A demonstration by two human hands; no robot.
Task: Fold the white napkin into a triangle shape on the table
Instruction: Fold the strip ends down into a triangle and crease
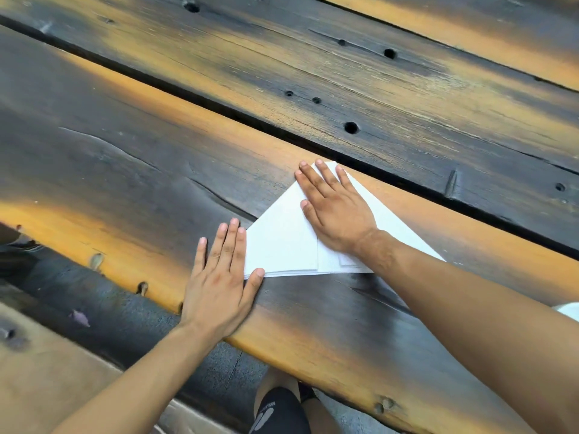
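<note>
The white napkin (282,242) lies folded in a triangle on the dark and orange wooden table (125,170), its tip pointing away from me. My right hand (335,208) presses flat on the napkin's upper part, fingers spread toward the tip. My left hand (221,277) rests flat on the table just left of the napkin, with its thumb touching the napkin's lower left corner. Neither hand grips anything. My right forearm hides the napkin's right corner.
A dark gap (238,115) runs between the table planks just beyond the napkin's tip. The table's near edge (282,349) lies below my hands. A wooden bench (47,377) and my knee (279,408) show beneath.
</note>
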